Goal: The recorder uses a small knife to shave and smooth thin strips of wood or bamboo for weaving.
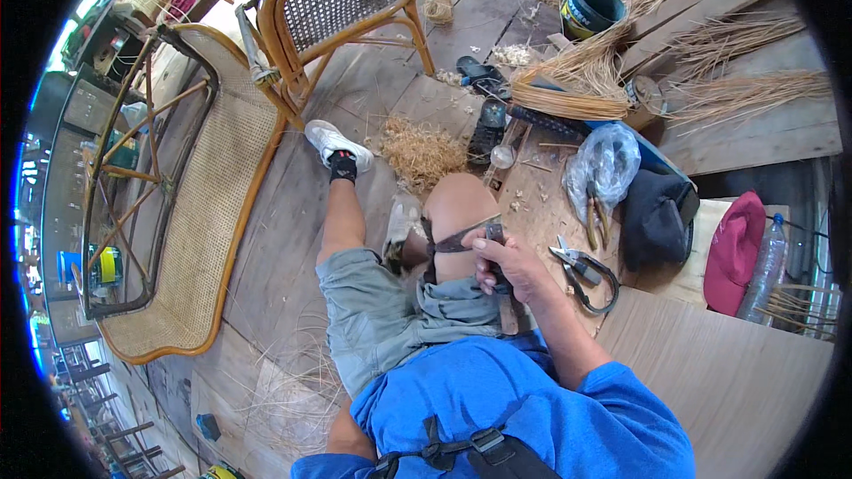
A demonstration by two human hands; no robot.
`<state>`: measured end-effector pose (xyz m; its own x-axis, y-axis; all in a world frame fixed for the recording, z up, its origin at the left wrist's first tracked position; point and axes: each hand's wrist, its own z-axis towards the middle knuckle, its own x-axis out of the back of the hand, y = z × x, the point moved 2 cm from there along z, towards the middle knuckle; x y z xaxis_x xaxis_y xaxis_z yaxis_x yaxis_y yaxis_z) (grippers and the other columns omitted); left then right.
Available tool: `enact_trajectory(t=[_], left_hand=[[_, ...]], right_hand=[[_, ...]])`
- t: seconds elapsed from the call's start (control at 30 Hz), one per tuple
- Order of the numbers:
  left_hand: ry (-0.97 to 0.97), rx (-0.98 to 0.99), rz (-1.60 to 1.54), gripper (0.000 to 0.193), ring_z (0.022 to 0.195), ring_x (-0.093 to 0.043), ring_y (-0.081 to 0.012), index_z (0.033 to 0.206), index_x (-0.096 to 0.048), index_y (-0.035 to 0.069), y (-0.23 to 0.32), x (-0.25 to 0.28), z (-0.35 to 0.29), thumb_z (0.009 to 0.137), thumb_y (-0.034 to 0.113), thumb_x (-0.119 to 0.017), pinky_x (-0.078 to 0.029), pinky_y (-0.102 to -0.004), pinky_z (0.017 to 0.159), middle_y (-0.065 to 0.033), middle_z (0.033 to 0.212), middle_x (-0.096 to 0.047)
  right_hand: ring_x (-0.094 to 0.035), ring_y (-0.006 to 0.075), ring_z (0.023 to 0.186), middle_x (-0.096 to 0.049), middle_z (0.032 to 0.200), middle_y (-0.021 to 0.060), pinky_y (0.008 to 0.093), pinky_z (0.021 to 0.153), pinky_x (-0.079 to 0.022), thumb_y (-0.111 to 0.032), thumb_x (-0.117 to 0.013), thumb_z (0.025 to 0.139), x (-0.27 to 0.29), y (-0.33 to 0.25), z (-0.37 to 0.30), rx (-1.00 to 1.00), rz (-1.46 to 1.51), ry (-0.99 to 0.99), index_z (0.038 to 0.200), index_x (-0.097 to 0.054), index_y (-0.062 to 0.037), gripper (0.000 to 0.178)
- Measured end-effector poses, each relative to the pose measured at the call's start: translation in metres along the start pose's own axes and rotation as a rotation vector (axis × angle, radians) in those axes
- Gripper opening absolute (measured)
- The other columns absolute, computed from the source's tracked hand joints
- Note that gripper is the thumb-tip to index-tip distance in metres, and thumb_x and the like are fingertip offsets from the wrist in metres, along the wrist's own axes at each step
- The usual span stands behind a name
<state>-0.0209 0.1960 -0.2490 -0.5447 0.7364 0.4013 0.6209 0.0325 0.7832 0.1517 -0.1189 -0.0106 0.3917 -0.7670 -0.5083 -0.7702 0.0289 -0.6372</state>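
Okay, your right grip (515,268) is clamped on a dark tool (494,233), fingers curled round it and thumb along the near side; your left grip is out of view, so I can't tell its state. The tool sits over your lap, just beside the dark strap (454,242) across your bent right knee, left of the low wooden desk (543,213). Most of it hides under your fingers; I can't make out a blade, so treat any uncovered end as possibly sharp. Judging by its bulk against your fist, expect it light to middling, stiff, no flex worth planning for. Surface finish can't be read; if it's smooth, sweat or dust could make it slide, so keep the whole palm on it, not fingertips. Best hold is the covered middle, thumb braced, wrist straight; stay off the end poking up past your thumb. Breakage looks unlikely; a slip toward the knee is the bigger risk. Watch your right elbow room: black-handled snips (583,268) lie near your forearm on the desk, pliers (597,223) beyond them by the clear plastic bag (611,160). Snips look rigid and nose-heavy; if needed, take them by the loop handles, never the metal nose.
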Motion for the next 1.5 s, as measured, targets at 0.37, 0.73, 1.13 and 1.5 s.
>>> enact_trajectory(t=[0.37,0.73,1.13,1.5], left_hand=[[0.014,0.031,-0.120,0.045,0.103,-0.055,-0.0307,0.106,-0.058,-0.003,0.003,0.051,-0.015,0.088,0.035,-0.043,-0.041,-0.0413,0.087,-0.0226,0.109,-0.058],[-0.035,0.142,-0.221,0.046,0.101,-0.056,-0.0299,0.108,-0.057,-0.003,0.053,0.043,-0.029,0.088,0.036,-0.043,-0.041,-0.0408,0.086,-0.0222,0.109,-0.059],[0.148,-0.453,0.410,0.035,0.108,-0.051,-0.0287,0.116,-0.052,-0.002,0.170,0.013,-0.047,0.091,0.021,-0.045,-0.038,-0.0347,0.094,-0.0187,0.111,-0.056],[-0.068,-0.991,0.535,0.069,0.126,-0.029,-0.0404,0.131,-0.033,-0.001,0.210,-0.120,-0.138,0.078,0.033,-0.060,-0.025,-0.0479,0.103,-0.0210,0.136,-0.031]], right_hand=[[-0.045,0.0103,0.047,-0.047,0.060,0.0006,0.0254,0.044,-0.039,-0.015,-0.057,0.084,0.001,-0.002,-0.010,0.086,-0.135,-0.101,0.090,-0.055,-0.0043,0.013],[-0.046,0.0097,0.046,-0.047,0.059,-0.0001,0.0239,0.042,-0.038,-0.017,-0.058,0.084,0.004,0.006,0.022,-0.110,-0.015,-0.044,0.087,-0.055,-0.0043,0.013],[-0.058,0.0176,0.053,-0.061,0.069,0.0092,0.0309,0.049,-0.046,-0.017,-0.053,0.080,0.176,-0.036,0.057,0.376,-0.636,0.919,0.096,-0.059,-0.0007,0.024],[-0.057,0.0361,0.094,-0.058,0.101,0.0232,0.0416,0.079,-0.045,-0.014,-0.047,0.084,0.112,0.025,0.122,0.763,-1.311,0.553,0.109,-0.054,-0.0042,0.027]])
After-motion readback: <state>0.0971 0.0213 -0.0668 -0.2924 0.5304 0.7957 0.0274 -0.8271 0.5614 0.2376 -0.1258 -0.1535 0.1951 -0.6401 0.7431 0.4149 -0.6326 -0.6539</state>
